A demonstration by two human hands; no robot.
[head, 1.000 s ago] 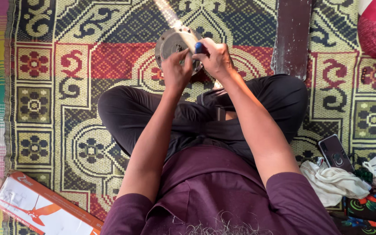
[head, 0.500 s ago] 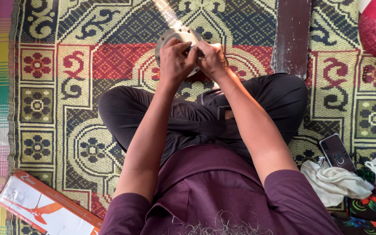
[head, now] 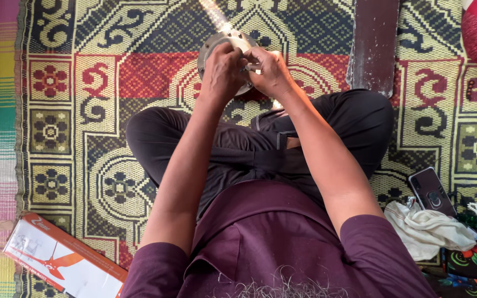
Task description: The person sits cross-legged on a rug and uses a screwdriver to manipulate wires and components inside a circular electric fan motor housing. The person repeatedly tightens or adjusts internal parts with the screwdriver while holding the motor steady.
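Woven matting [head: 84, 99] in yellow, dark blue and red is covering the floor, its coarse plaited surface patterned with scrolls, flowers and squares, and a striped strip in pink, green and yellow is running along the left edge. On it a person in a purple shirt and dark trousers is sitting cross-legged, and both forearms are reaching out over the knees.

Up near the top middle, a round grey metal disc [head: 216, 45] with a dull, scuffed rim is sitting between the hands, raised just above the mat. The left hand [head: 220, 70] is clamping its fingers over the disc's near face, and the right hand [head: 270, 69] is closing on the disc's right side, so that the two hands are touching each other and hiding most of it. Whether the right hand is also pinching something small cannot be made out.

A long, flat, dark brown blade [head: 375, 44] is lying on the mat just to the right. A red-and-white cardboard box [head: 62, 259] is lying at the lower left. At the right, a dark phone [head: 430, 190] is resting beside a crumpled white cloth [head: 429, 232].
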